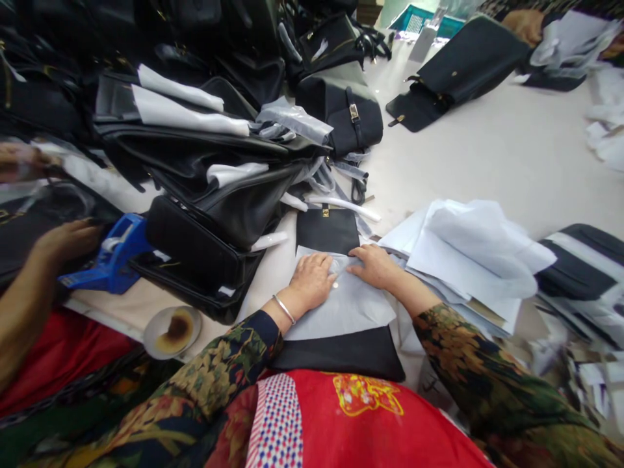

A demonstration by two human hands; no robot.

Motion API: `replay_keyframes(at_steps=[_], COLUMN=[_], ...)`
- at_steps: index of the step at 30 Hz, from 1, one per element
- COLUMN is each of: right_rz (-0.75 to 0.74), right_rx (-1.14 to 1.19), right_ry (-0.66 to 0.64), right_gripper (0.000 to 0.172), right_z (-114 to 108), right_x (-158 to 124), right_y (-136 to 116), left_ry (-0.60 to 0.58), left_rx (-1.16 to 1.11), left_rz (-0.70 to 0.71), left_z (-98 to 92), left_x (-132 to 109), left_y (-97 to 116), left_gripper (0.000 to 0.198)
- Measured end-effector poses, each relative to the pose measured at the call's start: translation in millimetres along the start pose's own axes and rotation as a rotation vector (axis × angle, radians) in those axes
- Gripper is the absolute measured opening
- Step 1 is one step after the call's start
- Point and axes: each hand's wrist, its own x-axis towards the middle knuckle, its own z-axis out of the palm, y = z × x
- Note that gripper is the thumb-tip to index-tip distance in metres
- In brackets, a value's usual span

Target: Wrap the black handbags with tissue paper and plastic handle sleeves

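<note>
A black leather bag (336, 354) lies flat in front of me, its flap (326, 233) with a gold clasp pointing away from me. Across its middle is a sheet of thin white paper (351, 312). My left hand (312, 281) rests flat on the paper, fingers stretched forward, a silver bangle at the wrist. Near the paper's far right corner, my right hand (374, 265) lies with its fingers spread and bent a little at the paper's edge. Neither hand holds anything that I can see.
Stacked black bags (205, 175) with white-wrapped handles stand at the left. Loose white sheets (468, 240) lie to the right. A blue tape dispenser (114, 257) and a stained round dish (172, 331) sit left, beside a co-worker's arm (43, 273). Another black bag (468, 68) lies farther back.
</note>
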Motion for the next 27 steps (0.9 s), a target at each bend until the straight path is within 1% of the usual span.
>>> replay_keyframes(at_steps=[3,5,7,9,10,12,14,17,18,20,22,24,25,27], right_rz=[-0.004,-0.001,-0.009,-0.02,-0.016,0.018,0.097,0.244,0.283,0.323,0.341,0.353,0.352,0.295], right_rx=[0.018,0.003,-0.02,-0.043,-0.052,-0.068,-0.078,-0.085,-0.089,-0.101,-0.115,-0.132,-0.143,-0.168], right_ry=[-0.005,-0.026,-0.006,0.07,0.117,0.186,0.187,0.129,0.12,0.117,0.111,0.113,0.14,0.249], right_gripper=[0.048,0.049,0.049,0.045,0.043,0.041,0.04,0.039,0.039,0.039,0.039,0.038,0.038,0.038], right_z=[4.8,2.4,-6.5,-21.2,-29.8,-46.5,-57.8,-58.6,-55.3,-47.8,-44.2,-48.7,-53.9,-67.0], right_x=[-3.4,-9.1,-11.0,-2.8,6.1,32.6,65.3,108.4,118.1,128.6,128.7,120.8,114.4,97.6], right_y=[-0.5,-1.6,-1.9,-0.8,0.1,1.9,2.9,3.9,4.7,8.0,12.6,15.3,14.3,4.7], left_ry=[0.015,0.022,0.024,0.02,0.015,0.002,-0.008,-0.02,-0.021,-0.018,-0.009,0.0,0.004,0.008], left_rx=[-0.012,-0.022,-0.027,-0.021,-0.016,-0.007,0.0,0.005,0.005,0.002,-0.001,-0.002,0.0,0.004], left_rz=[-0.012,-0.004,0.012,0.03,0.037,0.041,0.038,0.033,0.031,0.032,0.035,0.038,0.04,0.044], left_z=[-1.9,-4.1,-6.0,-7.0,-7.2,-7.1,-6.9,-6.6,-6.5,-6.3,-6.1,-5.8,-5.7,-5.6], left_x=[-3.8,-6.0,-7.7,-8.6,-8.8,-8.5,-8.1,-7.9,-8.0,-8.4,-8.8,-9.0,-9.1,-9.1], left_y=[0.3,0.4,0.4,0.0,-0.2,-0.6,-0.9,-1.1,-1.1,-1.1,-1.2,-1.2,-1.2,-1.0], left_gripper=[0.054,0.062,0.069,0.071,0.07,0.069,0.069,0.071,0.071,0.071,0.071,0.07,0.07,0.07])
